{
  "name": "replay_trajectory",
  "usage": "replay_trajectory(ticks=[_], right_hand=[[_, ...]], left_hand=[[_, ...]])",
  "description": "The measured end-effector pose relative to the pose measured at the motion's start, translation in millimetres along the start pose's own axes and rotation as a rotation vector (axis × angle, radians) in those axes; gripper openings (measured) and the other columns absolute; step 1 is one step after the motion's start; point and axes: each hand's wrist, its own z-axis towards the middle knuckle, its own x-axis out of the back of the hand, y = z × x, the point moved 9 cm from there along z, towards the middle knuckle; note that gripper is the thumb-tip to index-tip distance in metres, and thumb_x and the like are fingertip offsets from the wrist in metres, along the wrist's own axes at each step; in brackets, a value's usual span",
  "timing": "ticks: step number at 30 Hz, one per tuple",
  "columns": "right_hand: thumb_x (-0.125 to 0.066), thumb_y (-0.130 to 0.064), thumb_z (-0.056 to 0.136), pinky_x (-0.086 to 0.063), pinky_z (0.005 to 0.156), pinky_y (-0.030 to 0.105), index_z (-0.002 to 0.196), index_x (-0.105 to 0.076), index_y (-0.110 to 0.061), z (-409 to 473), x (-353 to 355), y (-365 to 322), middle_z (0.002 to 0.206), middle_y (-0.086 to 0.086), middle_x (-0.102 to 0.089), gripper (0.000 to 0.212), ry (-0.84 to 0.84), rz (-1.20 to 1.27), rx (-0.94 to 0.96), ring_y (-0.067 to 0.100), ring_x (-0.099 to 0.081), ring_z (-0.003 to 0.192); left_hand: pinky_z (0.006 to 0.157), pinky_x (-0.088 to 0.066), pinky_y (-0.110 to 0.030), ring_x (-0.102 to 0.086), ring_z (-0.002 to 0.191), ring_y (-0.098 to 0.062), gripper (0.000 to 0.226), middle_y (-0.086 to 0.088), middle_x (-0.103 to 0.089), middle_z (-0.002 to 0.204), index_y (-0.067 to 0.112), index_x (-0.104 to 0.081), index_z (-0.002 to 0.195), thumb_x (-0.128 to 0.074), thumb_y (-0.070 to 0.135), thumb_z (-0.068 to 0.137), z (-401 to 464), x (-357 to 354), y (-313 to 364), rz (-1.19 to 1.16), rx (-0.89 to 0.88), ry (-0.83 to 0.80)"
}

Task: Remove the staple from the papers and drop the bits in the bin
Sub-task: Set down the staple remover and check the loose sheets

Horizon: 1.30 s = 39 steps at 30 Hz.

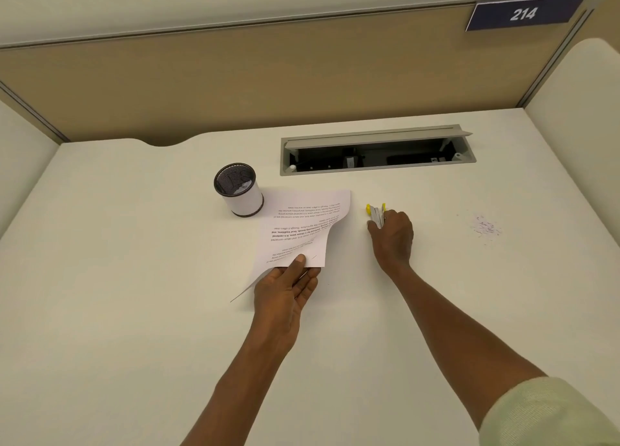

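Printed white papers (298, 231) lie on the desk, their near corner lifted and pinched by my left hand (288, 288), thumb on top. A thin staple mark shows near that corner, just right of the thumb. My right hand (392, 237) rests to the right of the papers, its fingers closed around a yellow and metal staple remover (375, 211) that touches the desk. A small round mesh bin (239, 189) with a white wall stands just left of the papers' far edge; a few bits lie inside.
An open cable tray (375, 154) is sunk into the white desk (134, 278) behind the papers. A scatter of tiny bits (486, 227) lies at the right. Beige partition walls close the back and sides.
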Motion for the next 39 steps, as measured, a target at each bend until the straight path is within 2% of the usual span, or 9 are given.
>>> replay_trajectory(ticks=[4,8,12,14,20,27,30,34,39], right_hand=[[-0.064,-0.037,0.089,-0.036,0.078,0.032,0.113,-0.057,0.001,-3,11,-6,0.107,0.017,-0.054,0.045,0.042,0.074,-0.023,0.033,-0.05,0.102],[-0.064,-0.017,0.088,-0.04,0.081,0.027,0.122,-0.057,-0.001,-16,30,-27,0.113,0.017,-0.058,0.038,0.104,0.198,0.071,0.032,-0.056,0.103],[-0.058,-0.005,0.09,-0.054,0.062,0.023,0.138,-0.048,-0.025,-41,14,-59,0.098,0.01,-0.07,0.052,-0.318,0.502,0.0,0.023,-0.068,0.079],[-0.059,0.0,0.09,-0.059,0.07,0.03,0.141,-0.046,-0.031,-56,8,-84,0.095,0.011,-0.071,0.061,-0.493,0.516,0.112,0.024,-0.069,0.08],[-0.065,-0.011,0.091,-0.06,0.079,0.032,0.113,-0.072,-0.011,-62,75,-115,0.101,-0.003,-0.074,0.024,-0.093,0.554,0.27,0.006,-0.07,0.081],[-0.07,-0.015,0.087,-0.041,0.052,0.014,0.099,-0.077,-0.006,-117,183,-138,0.067,0.001,-0.068,0.016,0.504,0.426,0.581,0.009,-0.051,0.053],[-0.06,-0.02,0.09,-0.034,0.053,0.01,0.101,-0.077,-0.007,-136,198,-135,0.067,-0.001,-0.067,0.023,0.504,0.411,0.632,0.008,-0.048,0.054],[-0.046,-0.025,0.093,-0.049,0.054,0.019,0.102,-0.076,-0.009,-150,214,-135,0.086,0.0,-0.075,0.035,0.375,0.582,0.682,0.009,-0.064,0.068],[-0.062,-0.025,0.091,-0.045,0.055,0.033,0.112,-0.07,-0.011,-144,243,-178,0.089,0.003,-0.063,0.027,0.268,0.564,0.795,0.018,-0.054,0.067]], left_hand=[[0.076,-0.061,-0.026,-0.075,0.088,-0.018,0.017,-0.008,-0.076,0.104,0.007,-0.07,0.11,-0.066,0.011,0.094,-3,1,4,0.014,-0.018,0.008],[0.076,-0.06,-0.026,-0.075,0.091,-0.019,0.02,-0.004,-0.077,0.104,0.008,-0.069,0.114,-0.064,0.01,0.095,-7,-4,15,0.045,-0.075,-0.004],[0.075,-0.059,-0.025,-0.074,0.094,-0.021,0.024,-0.004,-0.077,0.107,0.01,-0.068,0.119,-0.064,0.011,0.096,-13,-15,29,0.086,-0.147,-0.027],[0.076,-0.059,-0.026,-0.074,0.094,-0.022,0.023,-0.005,-0.077,0.107,0.011,-0.068,0.118,-0.064,0.012,0.096,-21,-22,38,0.109,-0.189,-0.05],[0.079,-0.059,-0.03,-0.074,0.091,-0.02,0.026,-0.004,-0.077,0.104,0.012,-0.068,0.121,-0.063,0.018,0.097,-67,-47,85,0.367,-0.48,-0.126],[0.081,-0.061,-0.037,-0.071,0.096,-0.019,0.021,-0.001,-0.073,0.096,0.011,-0.069,0.102,-0.05,0.02,0.104,-118,-86,149,0.557,-0.773,-0.233],[0.08,-0.061,-0.038,-0.066,0.091,-0.013,0.023,-0.005,-0.067,0.093,0.007,-0.065,0.102,-0.048,0.021,0.105,-127,-104,169,0.621,-0.821,-0.3],[0.081,-0.061,-0.035,-0.061,0.093,-0.016,0.025,-0.016,-0.062,0.098,0.001,-0.062,0.108,-0.045,0.019,0.106,-129,-126,188,0.737,-0.782,-0.436],[0.077,-0.058,-0.028,-0.058,0.083,-0.013,0.024,-0.005,-0.058,0.084,0.006,-0.063,0.096,-0.045,0.02,0.106,-137,-150,195,1.015,-0.715,-0.613]])
